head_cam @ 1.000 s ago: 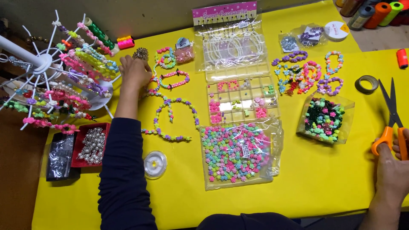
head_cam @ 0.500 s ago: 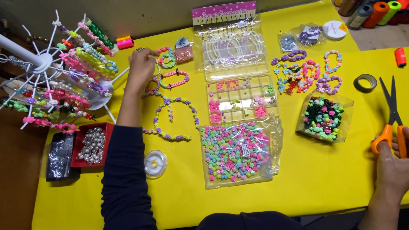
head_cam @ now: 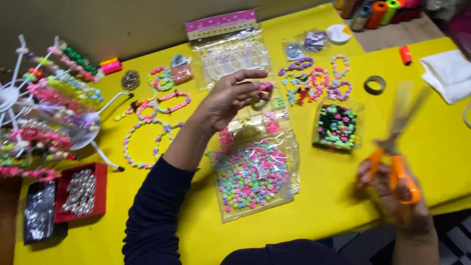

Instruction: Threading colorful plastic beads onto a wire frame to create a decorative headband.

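My left hand is raised above a clear compartment box at the middle of the yellow table. Its fingertips pinch a small pink and green bead bracelet. My right hand is at the table's front right edge, gripping orange-handled scissors that point upward and are blurred. A clear bag of pastel flower beads lies below my left hand. A clear box of dark and green beads stands between the two hands.
A white stand hung with several bracelets fills the left edge, with a red box of pearl beads below it. More bracelets, a tape roll, a white cloth and thread spools lie at the back right.
My left hand left the bracelets at the back left and swung right over the compartment box, carrying a small bracelet. My right hand with the scissors moved left and lifted.
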